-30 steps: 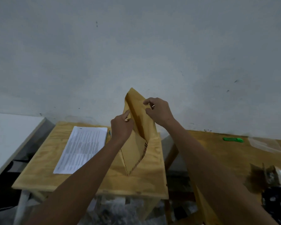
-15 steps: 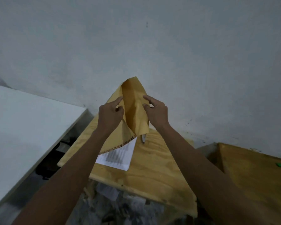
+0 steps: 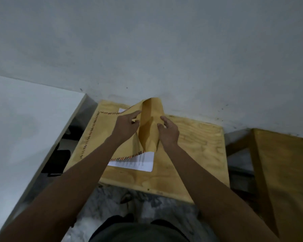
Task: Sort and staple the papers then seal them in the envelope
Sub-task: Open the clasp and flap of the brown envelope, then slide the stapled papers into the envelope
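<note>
envelope (image 3: 148, 135), brown, with a striped red-and-dark border along 2 edges, held up over the small plywood table (image 3: 196, 154). its mouth end is raised toward the wall (image 3: 147, 41) and spread open, showing a darker inner fold down the middle. lower part of it slopes down to the left over the tabletop; can't tell if that part touches the wood.

left hand (image 3: 125, 127) pinches the left lip of the opening, index finger stretched along the edge, thumb below it. right hand (image 3: 168, 131) is at the right lip, fingers bent against the paper, thumb tucked toward the fold; looks like a pinch grip on that side. both forearms reach in from the bottom of the view.

papers (image 3: 138, 162), white printed sheets, lie flat on the table under the envelope's lower edge, their near right corner sticking out. a small white corner also shows past the envelope's far edge.

white tabletop (image 3: 24, 128) at left, set apart from the plywood table by a dark gap. second plywood table (image 3: 287, 180) at right, also apart. floor below is mottled grey. person's dark clothing shows at the bottom edge.
</note>
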